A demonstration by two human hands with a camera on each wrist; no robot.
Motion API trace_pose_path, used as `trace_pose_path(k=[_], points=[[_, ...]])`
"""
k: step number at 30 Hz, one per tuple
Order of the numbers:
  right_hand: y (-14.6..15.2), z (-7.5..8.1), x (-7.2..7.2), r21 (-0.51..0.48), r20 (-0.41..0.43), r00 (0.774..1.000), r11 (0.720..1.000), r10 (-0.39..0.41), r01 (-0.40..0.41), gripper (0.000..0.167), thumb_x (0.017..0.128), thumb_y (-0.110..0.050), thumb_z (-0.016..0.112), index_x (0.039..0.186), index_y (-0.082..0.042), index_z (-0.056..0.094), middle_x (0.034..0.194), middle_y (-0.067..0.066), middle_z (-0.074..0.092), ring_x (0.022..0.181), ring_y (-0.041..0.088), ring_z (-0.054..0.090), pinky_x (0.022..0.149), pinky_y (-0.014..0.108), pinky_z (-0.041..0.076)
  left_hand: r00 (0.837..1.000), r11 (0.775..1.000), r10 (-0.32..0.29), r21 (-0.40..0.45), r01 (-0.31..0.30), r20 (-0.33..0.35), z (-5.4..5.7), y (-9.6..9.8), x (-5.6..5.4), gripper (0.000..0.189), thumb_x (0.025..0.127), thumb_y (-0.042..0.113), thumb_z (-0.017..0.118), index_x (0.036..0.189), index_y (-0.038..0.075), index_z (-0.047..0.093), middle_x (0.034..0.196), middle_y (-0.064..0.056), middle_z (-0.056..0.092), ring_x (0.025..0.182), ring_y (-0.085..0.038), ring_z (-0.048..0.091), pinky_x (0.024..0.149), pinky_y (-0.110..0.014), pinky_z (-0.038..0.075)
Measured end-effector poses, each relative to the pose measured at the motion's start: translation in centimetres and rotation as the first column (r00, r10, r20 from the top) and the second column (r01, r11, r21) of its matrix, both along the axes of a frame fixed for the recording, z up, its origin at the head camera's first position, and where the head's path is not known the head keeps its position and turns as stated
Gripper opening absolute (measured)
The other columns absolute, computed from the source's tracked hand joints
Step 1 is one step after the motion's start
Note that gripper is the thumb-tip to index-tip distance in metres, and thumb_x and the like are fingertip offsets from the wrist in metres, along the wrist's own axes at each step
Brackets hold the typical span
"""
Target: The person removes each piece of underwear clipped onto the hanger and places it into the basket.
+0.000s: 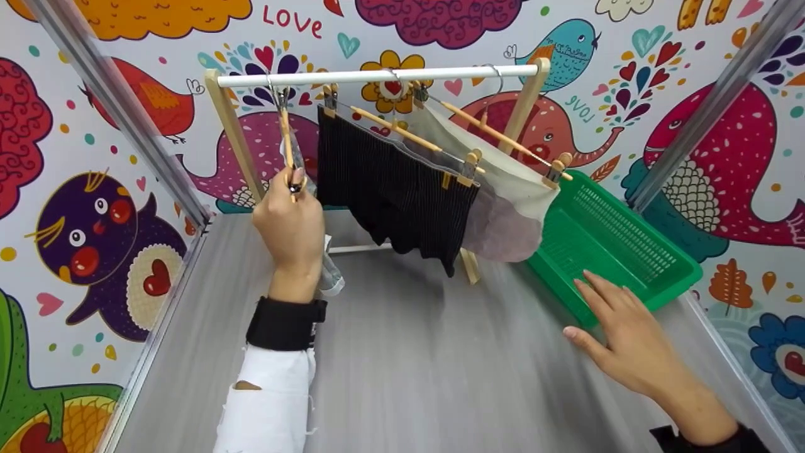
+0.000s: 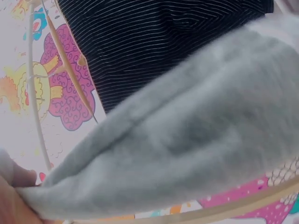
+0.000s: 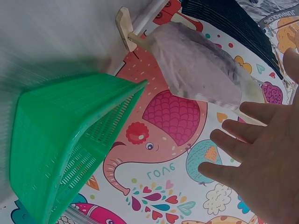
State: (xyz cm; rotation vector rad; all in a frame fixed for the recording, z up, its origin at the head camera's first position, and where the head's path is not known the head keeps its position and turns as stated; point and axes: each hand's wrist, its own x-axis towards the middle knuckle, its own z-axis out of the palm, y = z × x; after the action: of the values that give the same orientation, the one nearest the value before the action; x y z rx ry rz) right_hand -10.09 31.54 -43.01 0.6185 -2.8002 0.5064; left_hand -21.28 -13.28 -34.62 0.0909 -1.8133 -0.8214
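My left hand grips the near end of a wooden clip hanger hooked on the left part of a white rail. A grey garment hangs from this hanger, filling much of the left wrist view; in the head view it is edge-on and mostly behind the hand. Beside it hangs a black pinstriped garment clipped to a second hanger. A cream and mauve garment hangs from a third hanger. Over the near side of a green basket, my right hand holds nothing, fingers spread.
The rail belongs to a small rack with wooden legs, standing on a grey tabletop. Cartoon-printed panels in metal frames enclose the back and sides. The basket stands right of the rack.
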Motion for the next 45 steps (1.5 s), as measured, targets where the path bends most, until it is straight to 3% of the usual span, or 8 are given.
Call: trace_pose_path(k=[8, 18, 20, 25, 29, 33, 38, 45], points=[[0.1, -0.2, 0.2, 0.005, 0.006, 1.0, 1.0, -0.008, 0.008, 0.074, 0.098, -0.034, 0.075, 0.157, -0.002, 0.045, 0.159, 0.025, 0.042, 0.14, 0.052, 0.042, 0.114, 0.074, 0.027, 0.994, 0.998, -0.028, -0.053, 0.023, -0.101, 0.3, -1.3, 0.7, 0.017, 0.099, 0.0, 0.069, 0.103, -0.016, 0.073, 0.092, -0.028, 0.075, 0.08, -0.042, 0.076, 0.067, -0.053, 0.062], [0.3, -0.4, 0.4, -0.013, 0.065, 0.997, 0.999, -0.04, 0.041, 0.074, 0.1, -0.037, 0.071, 0.159, -0.003, 0.041, 0.162, 0.026, 0.035, 0.142, 0.053, 0.036, 0.107, 0.077, 0.031, 0.983, 0.999, -0.038, -0.04, 0.031, -0.181, 0.1, -2.4, 3.6, 0.014, 0.094, -0.002, 0.076, 0.1, -0.014, 0.075, 0.09, -0.025, 0.076, 0.076, -0.042, 0.076, 0.066, -0.049, 0.062], [0.4, -0.4, 0.5, -0.022, 0.07, 0.997, 0.999, -0.045, 0.046, 0.073, 0.101, -0.037, 0.071, 0.159, -0.003, 0.041, 0.162, 0.026, 0.035, 0.142, 0.053, 0.036, 0.106, 0.077, 0.031, 0.983, 0.999, -0.044, -0.035, 0.039, -0.181, 0.0, -2.8, 4.3, 0.014, 0.093, -0.001, 0.077, 0.1, -0.013, 0.075, 0.091, -0.024, 0.076, 0.076, -0.041, 0.076, 0.067, -0.043, 0.062], [0.4, -0.6, 0.6, -0.043, 0.086, 0.995, 0.997, -0.058, 0.062, 0.071, 0.101, -0.037, 0.07, 0.157, -0.003, 0.044, 0.163, 0.025, 0.035, 0.143, 0.053, 0.035, 0.105, 0.078, 0.031, 0.983, 0.998, -0.069, -0.001, 0.07, -0.173, -0.2, -3.7, 6.1, 0.016, 0.088, 0.0, 0.082, 0.099, -0.011, 0.076, 0.09, -0.021, 0.077, 0.07, -0.039, 0.075, 0.071, -0.01, 0.054], [0.6, -1.0, 0.9, -0.062, 0.095, 0.993, 0.996, -0.065, 0.071, 0.07, 0.101, -0.036, 0.071, 0.156, -0.002, 0.045, 0.163, 0.025, 0.035, 0.143, 0.053, 0.035, 0.105, 0.078, 0.031, 0.982, 0.996, -0.087, 0.019, 0.091, -0.167, -0.7, -4.5, 7.3, 0.018, 0.085, -0.001, 0.085, 0.098, -0.011, 0.076, 0.089, -0.021, 0.077, 0.064, -0.039, 0.073, 0.068, -0.003, 0.048], [0.8, -1.5, 1.0, -0.086, 0.086, 0.994, 0.994, -0.063, 0.071, 0.068, 0.1, -0.033, 0.072, 0.155, -0.001, 0.046, 0.162, 0.026, 0.036, 0.143, 0.054, 0.036, 0.103, 0.078, 0.031, 0.98, 0.995, -0.095, 0.026, 0.101, -0.175, -1.6, -5.4, 8.3, 0.018, 0.081, -0.006, 0.086, 0.097, -0.01, 0.077, 0.088, -0.022, 0.077, 0.062, -0.018, 0.071, 0.064, -0.003, 0.046], [0.7, -1.6, 0.9, -0.087, 0.094, 0.993, 0.993, -0.068, 0.077, 0.068, 0.101, -0.035, 0.07, 0.155, -0.001, 0.045, 0.162, 0.026, 0.036, 0.142, 0.054, 0.036, 0.103, 0.079, 0.031, 0.974, 0.99, -0.122, 0.049, 0.134, -0.193, -3.2, -6.4, 9.2, 0.021, 0.075, -0.017, 0.085, 0.094, -0.011, 0.077, 0.087, -0.025, 0.075, 0.077, 0.014, 0.064, 0.065, -0.004, 0.048], [0.6, -1.7, 0.7, -0.087, 0.096, 0.993, 0.994, -0.064, 0.073, 0.067, 0.102, -0.034, 0.069, 0.155, -0.001, 0.045, 0.161, 0.026, 0.036, 0.142, 0.054, 0.037, 0.103, 0.079, 0.031, 0.971, 0.981, -0.178, 0.046, 0.187, -0.162, -4.0, -7.3, 10.7, 0.027, 0.072, -0.023, 0.083, 0.096, -0.012, 0.077, 0.086, -0.026, 0.075, 0.078, 0.014, 0.065, 0.065, -0.004, 0.047]])
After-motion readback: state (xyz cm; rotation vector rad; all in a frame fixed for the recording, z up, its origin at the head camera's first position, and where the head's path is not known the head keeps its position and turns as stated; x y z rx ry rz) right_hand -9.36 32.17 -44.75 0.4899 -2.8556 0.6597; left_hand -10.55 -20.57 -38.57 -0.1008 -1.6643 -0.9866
